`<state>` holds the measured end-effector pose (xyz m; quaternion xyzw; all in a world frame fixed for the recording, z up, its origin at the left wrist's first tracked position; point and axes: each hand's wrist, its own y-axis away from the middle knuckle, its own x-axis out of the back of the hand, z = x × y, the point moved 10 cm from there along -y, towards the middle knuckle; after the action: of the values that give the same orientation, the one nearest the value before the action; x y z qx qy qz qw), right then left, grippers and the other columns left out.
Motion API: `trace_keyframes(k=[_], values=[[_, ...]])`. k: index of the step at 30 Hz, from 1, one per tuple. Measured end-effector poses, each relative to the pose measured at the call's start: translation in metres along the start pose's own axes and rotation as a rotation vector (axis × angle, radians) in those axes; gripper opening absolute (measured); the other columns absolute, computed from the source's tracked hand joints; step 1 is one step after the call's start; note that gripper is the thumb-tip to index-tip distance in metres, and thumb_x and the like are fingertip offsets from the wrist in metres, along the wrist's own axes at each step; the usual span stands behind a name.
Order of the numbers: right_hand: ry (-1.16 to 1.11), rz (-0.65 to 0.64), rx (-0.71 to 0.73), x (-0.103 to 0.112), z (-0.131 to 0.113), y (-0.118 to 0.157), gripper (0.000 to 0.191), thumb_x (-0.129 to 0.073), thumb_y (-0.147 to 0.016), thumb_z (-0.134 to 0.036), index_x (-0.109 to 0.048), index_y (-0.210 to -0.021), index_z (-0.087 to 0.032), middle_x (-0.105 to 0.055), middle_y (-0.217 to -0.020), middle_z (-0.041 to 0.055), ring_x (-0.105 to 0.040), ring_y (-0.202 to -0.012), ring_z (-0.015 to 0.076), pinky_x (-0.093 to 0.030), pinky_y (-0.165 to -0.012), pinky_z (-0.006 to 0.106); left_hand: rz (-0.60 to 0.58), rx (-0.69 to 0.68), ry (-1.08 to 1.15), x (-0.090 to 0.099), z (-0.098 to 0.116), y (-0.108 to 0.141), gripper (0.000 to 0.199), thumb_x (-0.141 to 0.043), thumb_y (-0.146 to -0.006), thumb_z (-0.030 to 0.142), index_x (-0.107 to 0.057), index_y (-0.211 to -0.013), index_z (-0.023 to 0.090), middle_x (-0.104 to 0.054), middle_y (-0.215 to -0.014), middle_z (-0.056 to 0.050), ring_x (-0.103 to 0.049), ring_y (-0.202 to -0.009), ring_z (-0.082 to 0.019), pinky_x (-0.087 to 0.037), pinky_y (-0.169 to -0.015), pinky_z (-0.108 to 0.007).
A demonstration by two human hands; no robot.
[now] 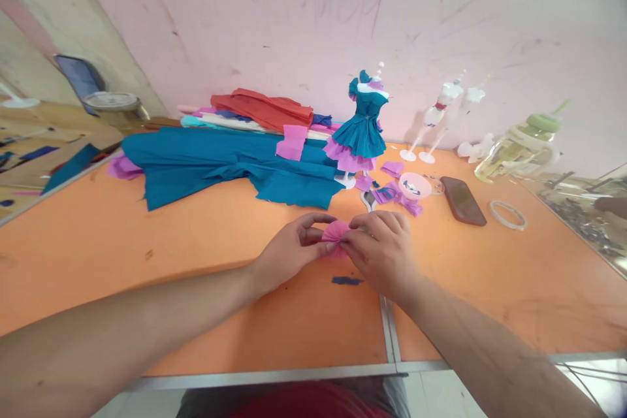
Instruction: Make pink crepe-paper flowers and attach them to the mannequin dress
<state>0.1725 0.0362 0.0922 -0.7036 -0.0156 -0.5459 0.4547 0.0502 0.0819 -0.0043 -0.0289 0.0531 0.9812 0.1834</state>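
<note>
Between my two hands is a round, pleated pink paper piece (336, 231), raised over the orange table (220, 313). My left hand (298, 245) pinches its left side between thumb and fingers. My right hand (385, 248) has its fingertips closed on the piece's right side near the centre. A small dark blue strip (347, 281) lies on the table just below the hands. Beyond them stands a small mannequin in a teal and pink paper dress (368, 124). Pink and blue scraps (385, 193) lie near its base.
Teal crepe paper (206, 160) spreads across the back left, with red paper (262, 109) behind it. To the right are a pink bowl (415, 186), a phone (463, 200), a tape roll (508, 215), a bottle (522, 144) and two bare mannequins (443, 101). Scissors (368, 201) lie beyond my right hand.
</note>
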Motion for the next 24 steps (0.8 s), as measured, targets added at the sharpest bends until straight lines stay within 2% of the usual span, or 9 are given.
trace_keyframes(k=[7, 10, 12, 15, 16, 17, 19, 21, 24], values=[[0.068, -0.087, 0.068, -0.013, -0.006, 0.002, 0.012, -0.056, -0.099, -0.023, -0.067, -0.098, -0.026, -0.073, -0.104, 0.0002, -0.062, -0.096, 0.0175, -0.038, -0.088, 0.038, -0.005, 0.034, -0.053, 0.001, -0.004, 0.000, 0.066, -0.078, -0.078, 0.049, -0.055, -0.133, 0.020, -0.080, -0.095, -0.007, -0.073, -0.102, -0.031, -0.050, -0.095, -0.043], [-0.014, -0.069, 0.055, -0.013, -0.003, 0.003, 0.011, -0.057, -0.098, -0.024, -0.067, -0.097, -0.024, -0.073, -0.103, 0.0006, -0.062, -0.096, 0.0170, -0.040, -0.090, 0.038, 0.018, 0.027, -0.112, 0.004, -0.004, -0.001, 0.066, -0.077, -0.079, 0.047, -0.055, -0.135, 0.020, -0.080, -0.092, -0.006, -0.073, -0.100, -0.030, -0.050, -0.094, -0.042], [-0.164, -0.057, -0.036, -0.010, 0.007, 0.002, 0.011, -0.063, -0.095, -0.032, -0.067, -0.101, -0.024, -0.072, -0.106, 0.0023, -0.063, -0.098, 0.0181, -0.044, -0.090, 0.037, 0.036, 0.011, -0.140, 0.007, -0.001, -0.001, 0.064, -0.076, -0.080, 0.046, -0.055, -0.135, 0.020, -0.080, -0.093, -0.006, -0.073, -0.099, -0.030, -0.050, -0.093, -0.042], [-0.419, -0.085, -0.346, -0.014, 0.034, 0.004, 0.043, -0.070, -0.087, -0.044, -0.060, -0.122, -0.023, -0.069, -0.110, 0.0069, -0.064, -0.096, 0.0203, -0.052, -0.081, 0.034, 0.040, -0.009, -0.129, 0.008, 0.003, -0.001, 0.064, -0.075, -0.081, 0.046, -0.055, -0.136, 0.021, -0.080, -0.099, -0.007, -0.073, -0.102, -0.030, -0.050, -0.094, -0.042], [-0.483, -0.118, -0.461, -0.019, 0.043, 0.007, 0.048, -0.069, -0.086, -0.045, -0.058, -0.126, -0.022, -0.070, -0.108, 0.0074, -0.065, -0.093, 0.0202, -0.053, -0.076, 0.033, 0.040, -0.012, -0.127, 0.008, 0.004, -0.001, 0.063, -0.075, -0.081, 0.046, -0.055, -0.136, 0.022, -0.079, -0.101, -0.007, -0.073, -0.103, -0.030, -0.049, -0.095, -0.042], [-0.536, -0.159, -0.559, -0.025, 0.049, 0.011, 0.046, -0.068, -0.086, -0.044, -0.059, -0.125, -0.021, -0.071, -0.104, 0.0069, -0.065, -0.087, 0.0196, -0.053, -0.072, 0.032, 0.042, -0.014, -0.130, 0.009, 0.004, -0.001, 0.062, -0.075, -0.081, 0.047, -0.055, -0.135, 0.022, -0.079, -0.102, -0.007, -0.073, -0.103, -0.030, -0.049, -0.095, -0.042], [-0.622, -0.248, -0.679, -0.037, 0.054, 0.016, 0.031, -0.066, -0.087, -0.042, -0.066, -0.109, -0.021, -0.072, -0.091, 0.0047, -0.065, -0.078, 0.0181, -0.051, -0.067, 0.031, 0.044, -0.015, -0.134, 0.010, 0.004, -0.002, 0.060, -0.075, -0.082, 0.046, -0.057, -0.133, 0.022, -0.079, -0.101, -0.007, -0.073, -0.102, -0.030, -0.049, -0.095, -0.041], [-0.691, -0.305, -0.716, -0.045, 0.053, 0.018, 0.021, -0.065, -0.086, -0.041, -0.068, -0.091, -0.021, -0.072, -0.083, 0.0030, -0.063, -0.074, 0.0176, -0.050, -0.066, 0.031, 0.039, -0.026, -0.099, 0.010, 0.004, -0.002, 0.058, -0.076, -0.081, 0.047, -0.058, -0.130, 0.022, -0.079, -0.104, -0.007, -0.072, -0.102, -0.029, -0.050, -0.094, -0.040], [-0.728, -0.329, -0.711, -0.048, 0.051, 0.016, 0.019, -0.066, -0.085, -0.040, -0.067, -0.081, -0.022, -0.070, -0.078, 0.0017, -0.062, -0.073, 0.0179, -0.049, -0.065, 0.031, 0.004, -0.064, -0.040, 0.006, 0.008, -0.002, 0.047, -0.075, -0.082, 0.049, -0.065, -0.119, 0.020, -0.075, -0.115, -0.008, -0.069, -0.109, -0.028, -0.050, -0.094, -0.037]])
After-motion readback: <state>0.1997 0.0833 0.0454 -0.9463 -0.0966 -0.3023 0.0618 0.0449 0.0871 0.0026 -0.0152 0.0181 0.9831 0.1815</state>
